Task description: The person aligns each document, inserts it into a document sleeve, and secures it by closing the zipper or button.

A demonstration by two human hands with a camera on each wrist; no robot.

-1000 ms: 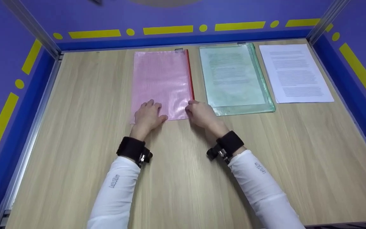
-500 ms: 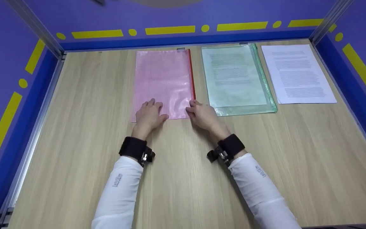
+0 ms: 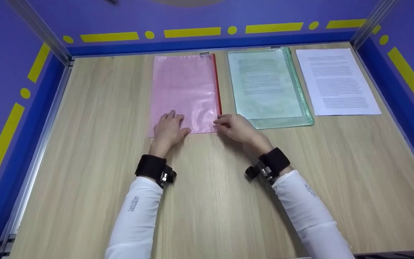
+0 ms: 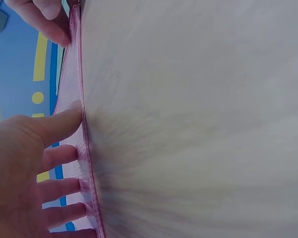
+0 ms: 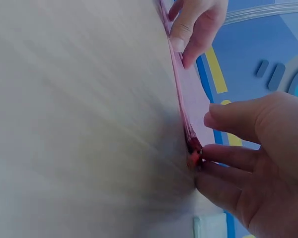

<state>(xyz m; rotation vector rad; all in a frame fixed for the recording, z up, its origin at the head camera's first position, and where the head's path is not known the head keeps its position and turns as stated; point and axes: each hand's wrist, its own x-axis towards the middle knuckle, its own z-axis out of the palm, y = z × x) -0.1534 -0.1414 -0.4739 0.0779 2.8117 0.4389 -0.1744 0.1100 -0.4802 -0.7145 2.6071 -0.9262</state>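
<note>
A pink zip folder lies flat on the table, its red zip edge along the right side. My left hand rests on its near left corner with fingers spread. At the near right corner is my right hand. In the right wrist view, several fingers touch the red zip end from the side. The right thumb stands apart from those fingers, over the folder, and no pinch shows. The left wrist view has the left thumb and fingers flat on the folder's near edge.
A green zip folder with printed sheets inside lies right of the pink one. Farther right is a stack of printed paper. Blue-purple panels with yellow marks border the wooden table at the back and sides.
My right hand has loosened its pinch on the folder's near right corner, and its wrist has shifted right. The left hand stays in place on the folder.
</note>
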